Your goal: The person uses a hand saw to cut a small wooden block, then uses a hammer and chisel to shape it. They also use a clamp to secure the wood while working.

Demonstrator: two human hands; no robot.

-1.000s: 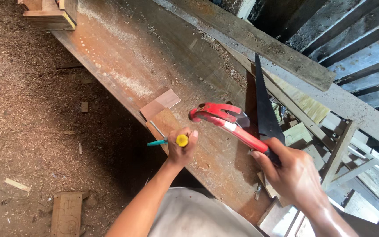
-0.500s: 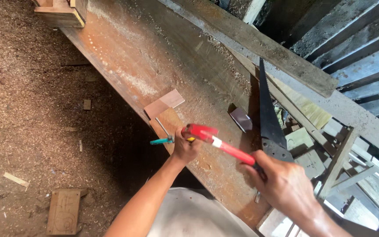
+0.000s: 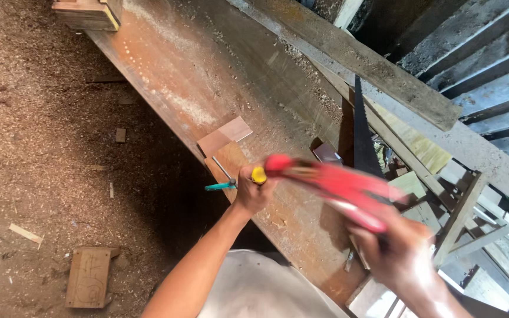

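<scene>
The red hammer [image 3: 331, 185], blurred, lies with its long axis running from the right hand [image 3: 399, 253] up-left, head toward the left hand [image 3: 253, 191]. Right fingers grip its handle. Left fingers close on a yellow-capped tool [image 3: 258, 175] over a small wooden piece [image 3: 228, 158] on the rusty surface [image 3: 172, 70].

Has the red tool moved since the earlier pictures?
Yes. The red tool in the right hand swung left, away from the saw blade, toward the left hand.
</scene>
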